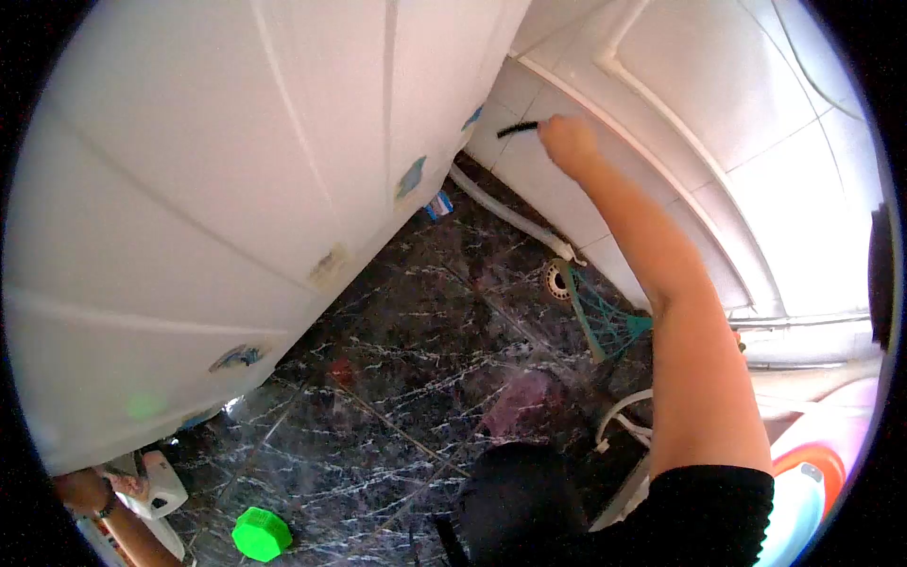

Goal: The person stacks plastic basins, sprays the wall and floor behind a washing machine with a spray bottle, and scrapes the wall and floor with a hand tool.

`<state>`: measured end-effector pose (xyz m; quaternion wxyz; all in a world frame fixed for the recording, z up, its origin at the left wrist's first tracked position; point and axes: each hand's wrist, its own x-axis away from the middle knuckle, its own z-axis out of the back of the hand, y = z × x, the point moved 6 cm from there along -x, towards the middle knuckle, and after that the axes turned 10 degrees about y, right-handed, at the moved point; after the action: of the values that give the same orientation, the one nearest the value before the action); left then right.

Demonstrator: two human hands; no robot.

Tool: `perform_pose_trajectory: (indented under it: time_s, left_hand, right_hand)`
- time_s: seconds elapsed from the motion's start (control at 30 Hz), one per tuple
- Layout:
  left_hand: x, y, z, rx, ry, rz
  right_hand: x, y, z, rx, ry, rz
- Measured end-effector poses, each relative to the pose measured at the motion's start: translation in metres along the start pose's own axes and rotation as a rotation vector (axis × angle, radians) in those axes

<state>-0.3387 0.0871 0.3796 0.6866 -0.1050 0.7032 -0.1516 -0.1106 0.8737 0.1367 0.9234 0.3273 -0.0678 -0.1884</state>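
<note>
Fingers of right hand [568, 142] clamped on one end of a thin black brush [518, 128], up against the white tiled wall [661, 113].

Brush pointing away from the knuckles, long axis near level and tilted slightly, free tip toward the corner where wall meets the white appliance [236, 189]; dark, slim, stick-like, bristles too small to make out. Right arm stretched far forward and by far the nearer; left hand [80, 489] low at the picture's edge, well apart, beside a white bottle [162, 487], finger state impossible to tell. Below the brush: white hose [505, 213] along the wall base, floor drain [557, 281], teal net-like thing [605, 317], dark marbled floor [397, 359]. Green cap [261, 533] near the bottom.
</note>
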Motion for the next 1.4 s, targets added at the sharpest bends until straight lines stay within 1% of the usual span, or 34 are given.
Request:
perform_pose_trajectory:
  time_s: [0.03,0.07,0.17,0.23,0.27,0.3,0.33,0.4,0.43,0.5,0.53,0.57,0.6,0.63,0.67,0.7,0.73,0.77,0.8,0.83,0.87,0.9,0.97,1.03,1.07,1.1,1.13,1.17,1.2,1.23,1.3,1.33,1.37,1.4]
  left_hand:
    - [-0.001,0.002,-0.002,0.011,0.003,-0.007]
    - [-0.001,0.003,-0.003,0.022,0.007,-0.007]
    - [0.003,-0.005,-0.003,0.020,0.013,0.010]
    - [0.003,-0.005,-0.005,0.035,0.023,0.011]
    - [0.005,-0.003,-0.006,0.052,0.025,0.015]
    - [0.006,-0.001,-0.011,0.078,0.031,0.018]
    - [0.007,0.000,-0.014,0.098,0.040,0.025]
    - [0.009,0.002,-0.015,0.134,0.083,0.037]
    - [0.009,0.003,-0.015,0.154,0.114,0.043]
    - [0.011,0.018,-0.012,0.236,0.220,0.028]
    - [0.009,0.024,-0.009,0.296,0.279,0.048]
    - [0.001,0.028,-0.002,0.396,0.341,0.117]
    - [-0.012,0.029,0.009,0.551,0.335,0.260]
    - [-0.023,0.031,0.020,0.707,0.350,0.405]
    - [-0.030,0.034,0.026,0.722,0.339,0.336]
    - [-0.032,0.045,0.045,0.786,0.305,0.257]
    - [-0.033,0.056,0.065,0.854,0.267,0.180]
    - [-0.022,0.080,0.089,1.037,0.099,0.170]
    - [-0.002,0.112,0.118,1.285,-0.216,0.189]
    - [0.024,0.146,0.149,1.512,-0.582,0.223]
    - [0.051,0.182,0.183,1.708,-0.969,0.245]
    - [0.083,0.211,0.211,1.915,-1.367,0.373]
    - [0.135,0.245,0.264,2.176,-1.848,0.644]
    - [0.134,0.255,0.290,2.370,-1.883,1.402]
    - [0.137,0.256,0.286,2.377,-1.942,1.728]
    - [0.149,0.258,0.274,2.568,-1.954,1.895]
    - [0.164,0.255,0.267,2.442,-1.977,1.988]
    - [0.178,0.250,0.263,2.306,-2.006,2.068]
    - [0.184,0.237,0.254,2.201,-1.913,2.113]
    - [0.184,0.221,0.247,2.159,-1.904,2.215]
    - [0.208,0.200,0.218,2.193,-1.777,2.027]
    - [0.213,0.191,0.202,2.271,-1.702,1.856]
    - [0.215,0.182,0.190,2.341,-1.615,1.696]
    - [0.212,0.173,0.186,2.096,-1.602,1.805]
  right_hand:
    - [0.003,0.003,0.013,-0.075,0.237,-0.055]
    - [0.022,0.001,-0.007,-0.031,0.047,0.009]
    - [0.143,-0.015,-0.039,0.043,-0.182,-0.002]
    - [0.181,-0.009,-0.051,0.045,-0.369,-0.093]
    - [0.189,-0.002,-0.051,0.007,-0.401,-0.177]
    - [0.189,0.001,-0.028,-0.069,-0.368,-0.262]
    - [0.185,0.004,0.006,-0.170,-0.278,-0.330]
    - [0.182,0.000,0.080,-0.447,-0.021,-0.422]
    - [0.182,-0.010,0.095,-0.437,-0.006,-0.444]
    - [0.204,-0.017,0.107,-0.538,0.189,-0.690]
    - [0.226,-0.035,0.070,-0.662,0.127,-0.765]
    - [0.249,-0.052,0.034,-0.779,0.069,-0.849]
    - [0.272,-0.070,0.000,-0.883,0.012,-0.939]
    - [0.291,-0.094,0.064,-1.024,0.229,-1.160]
    - [0.305,-0.125,0.087,-1.082,0.464,-1.168]
    - [0.314,-0.156,0.113,-1.231,0.348,-1.136]
    - [0.327,-0.189,0.135,-1.319,0.405,-1.051]
    - [0.335,-0.213,0.156,-1.438,0.372,-0.919]
    - [0.338,-0.226,0.184,-1.598,0.288,-0.794]
    - [0.343,-0.242,0.213,-1.757,0.191,-0.666]
    - [0.341,-0.255,0.233,-1.877,0.153,-0.533]
    - [0.343,-0.269,0.252,-1.995,0.118,-0.402]
    - [0.341,-0.281,0.299,-1.929,0.099,-0.242]
    - [0.339,-0.285,0.335,-1.772,0.141,-0.227]
    - [0.336,-0.291,0.346,-1.756,0.182,-0.201]
    - [0.330,-0.300,0.354,-1.742,0.214,-0.174]
    - [0.327,-0.313,0.365,-1.663,0.191,-0.086]
    - [0.330,-0.313,0.368,-1.662,0.176,-0.091]
    - [0.333,-0.302,0.385,-1.603,0.245,0.070]
    - [0.343,-0.292,0.398,-1.547,0.306,0.225]
    - [0.379,-0.235,0.378,-1.466,0.225,-0.234]
    - [0.408,-0.203,0.365,-1.523,0.036,-0.409]
    - [0.442,-0.178,0.366,-1.409,-0.060,-0.516]
    - [0.481,-0.160,0.353,-1.290,0.063,-0.487]
